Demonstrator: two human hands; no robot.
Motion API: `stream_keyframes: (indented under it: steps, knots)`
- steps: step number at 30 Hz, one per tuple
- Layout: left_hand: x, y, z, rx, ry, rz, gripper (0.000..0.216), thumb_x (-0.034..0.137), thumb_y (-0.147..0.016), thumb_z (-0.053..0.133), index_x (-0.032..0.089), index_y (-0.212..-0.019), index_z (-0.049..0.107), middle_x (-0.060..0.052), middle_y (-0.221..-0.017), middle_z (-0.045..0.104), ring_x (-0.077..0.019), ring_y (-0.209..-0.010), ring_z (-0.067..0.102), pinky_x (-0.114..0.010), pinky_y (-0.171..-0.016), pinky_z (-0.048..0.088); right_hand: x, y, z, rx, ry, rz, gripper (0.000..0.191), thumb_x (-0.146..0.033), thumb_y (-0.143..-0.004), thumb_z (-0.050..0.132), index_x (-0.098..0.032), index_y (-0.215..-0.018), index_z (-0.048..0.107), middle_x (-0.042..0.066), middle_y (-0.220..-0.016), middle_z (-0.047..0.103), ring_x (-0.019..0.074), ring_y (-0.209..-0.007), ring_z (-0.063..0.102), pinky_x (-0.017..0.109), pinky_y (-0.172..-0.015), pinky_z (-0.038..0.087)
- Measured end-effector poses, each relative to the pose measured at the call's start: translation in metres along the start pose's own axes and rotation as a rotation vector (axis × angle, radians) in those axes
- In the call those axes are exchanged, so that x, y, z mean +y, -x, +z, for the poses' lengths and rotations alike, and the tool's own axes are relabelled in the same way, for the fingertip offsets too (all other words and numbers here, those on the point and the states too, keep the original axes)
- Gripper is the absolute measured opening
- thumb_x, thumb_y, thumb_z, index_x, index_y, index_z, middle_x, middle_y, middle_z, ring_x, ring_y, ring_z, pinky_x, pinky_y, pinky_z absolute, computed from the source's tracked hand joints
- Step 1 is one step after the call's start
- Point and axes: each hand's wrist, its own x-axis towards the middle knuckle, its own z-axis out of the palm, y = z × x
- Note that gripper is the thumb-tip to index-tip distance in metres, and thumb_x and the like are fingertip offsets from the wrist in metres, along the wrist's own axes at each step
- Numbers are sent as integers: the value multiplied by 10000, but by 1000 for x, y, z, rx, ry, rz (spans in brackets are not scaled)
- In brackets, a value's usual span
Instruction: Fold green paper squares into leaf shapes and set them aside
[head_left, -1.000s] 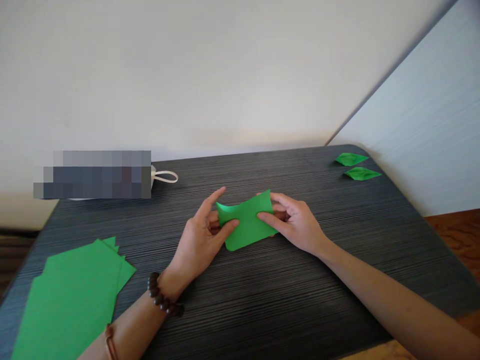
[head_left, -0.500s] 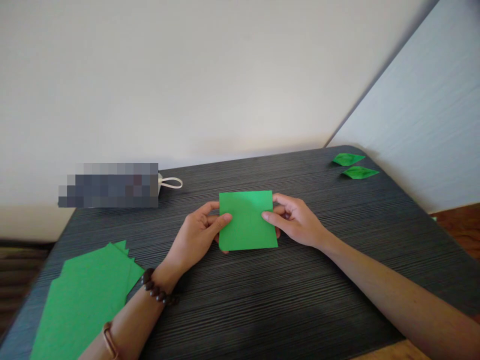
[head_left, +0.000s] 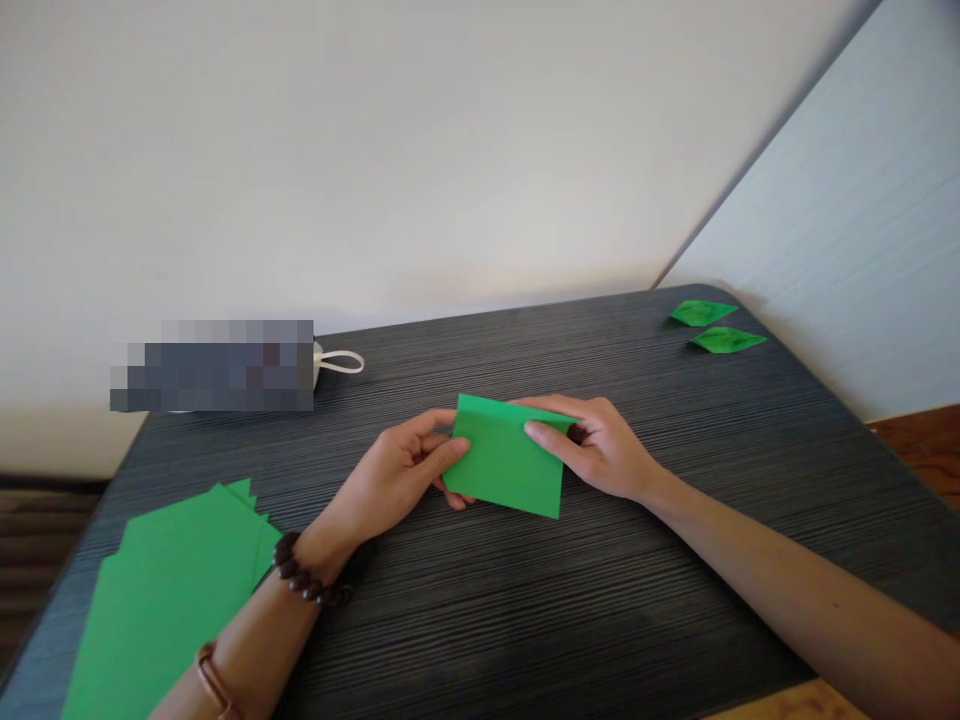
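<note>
A square-looking sheet of green paper [head_left: 506, 460] is held up over the dark table between both hands, tilted with its right side lower. My left hand [head_left: 409, 465] pinches its left edge, thumb on the front face and fingers behind. At the upper right edge, my right hand [head_left: 589, 440] grips it with the thumb in front and the fingers behind the top edge. The top right corner seems bent or doubled near the right thumb. Parts of the fingers are hidden behind the sheet.
A stack of larger green paper [head_left: 172, 570] lies at the left, partly under my left forearm. Two folded green paper pieces [head_left: 703, 313] rest at the far right of the dark wood-grain table [head_left: 480, 620]. A blurred-out object [head_left: 217, 375] with a white loop [head_left: 345, 362] stands by the wall.
The sheet has turned clockwise, its right side dropping. My right fingers have moved along behind its top edge; the left hand keeps its pinch.
</note>
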Motion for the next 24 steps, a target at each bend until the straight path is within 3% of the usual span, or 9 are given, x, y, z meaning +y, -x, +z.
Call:
stream_keyframes:
  steps: [3,8,12,15,19,24]
  knots:
    - [-1,1,-3,-23,12,8,342,332,-879,513,163,-1174,481,-13,-694,688,-148,-564,667,-233,-544,536,-1,0,-1,27,54,-47,275,-301,-864,529,-282,-1122,626,-2,-1043,692,139,-713,645,233,-549,480]
    - [4,3,-3,-71,50,-56,252,321,-856,548,153,-1044,559,-9,-740,674,-128,-587,658,-216,-567,521,-3,1,-1,64,11,-138,300,-274,-810,609,-233,-1107,631,25,-1064,683,172,-875,645,277,-753,499]
    - [5,1,-3,-17,110,-69,199,309,-843,573,139,-944,598,2,-684,650,-116,-581,642,-206,-563,526,-1,4,-1,-72,55,-260,368,-193,-844,526,-244,-1205,568,11,-828,664,119,-642,574,236,-588,445]
    - [2,1,-3,-24,243,-43,243,339,-867,538,115,-913,620,-33,-716,661,-123,-606,635,-216,-565,532,3,5,-1,-171,152,-377,449,-117,-850,416,-259,-1263,522,-23,-643,520,97,-512,440,225,-516,362]
    - [-2,1,-4,-23,361,-47,445,463,-902,417,79,-911,640,-99,-771,684,-163,-640,652,-277,-599,557,5,4,-3,-164,301,-440,466,-92,-844,383,-282,-1237,548,-29,-628,426,96,-505,375,222,-504,315]
    - [-2,1,-4,24,243,-75,345,383,-856,548,118,-1068,615,-82,-862,693,-152,-664,668,-249,-607,573,5,3,-5,-184,297,-421,475,-65,-830,382,-284,-1206,574,-19,-674,450,92,-520,389,220,-511,318]
